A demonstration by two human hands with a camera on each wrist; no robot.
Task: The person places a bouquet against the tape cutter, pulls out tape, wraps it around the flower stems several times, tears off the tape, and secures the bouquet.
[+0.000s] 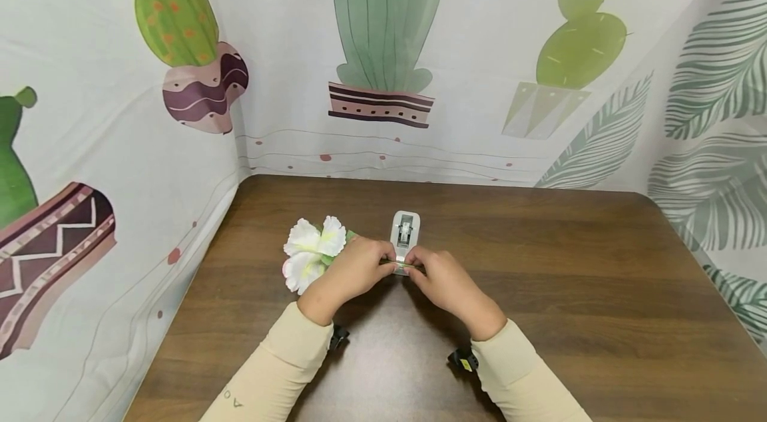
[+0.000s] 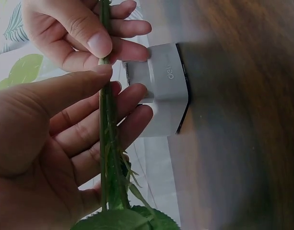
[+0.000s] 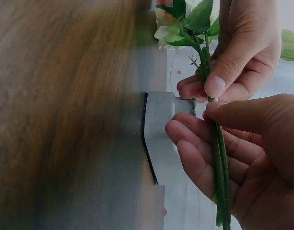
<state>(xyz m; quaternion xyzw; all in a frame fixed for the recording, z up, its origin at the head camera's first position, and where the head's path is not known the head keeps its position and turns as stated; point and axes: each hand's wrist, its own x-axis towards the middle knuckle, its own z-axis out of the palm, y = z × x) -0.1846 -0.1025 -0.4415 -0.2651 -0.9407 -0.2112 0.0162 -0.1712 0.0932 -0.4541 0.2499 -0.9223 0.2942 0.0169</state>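
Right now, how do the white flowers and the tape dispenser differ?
The white flowers have ruffled petals; the tape dispenser is grey and smooth-sided.
The white flowers are held by their green stems, pinched by the left hand and right hand; the tape dispenser rests on the table.
Shared: both look pale overhead.

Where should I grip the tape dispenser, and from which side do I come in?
Probably across the far end of the tape dispenser, pinching its two long sides, coming from above and the right. Its body is narrow and that end stands clear; the left hand and right hand pinch the stems over the near end, and white flowers sit to the left.
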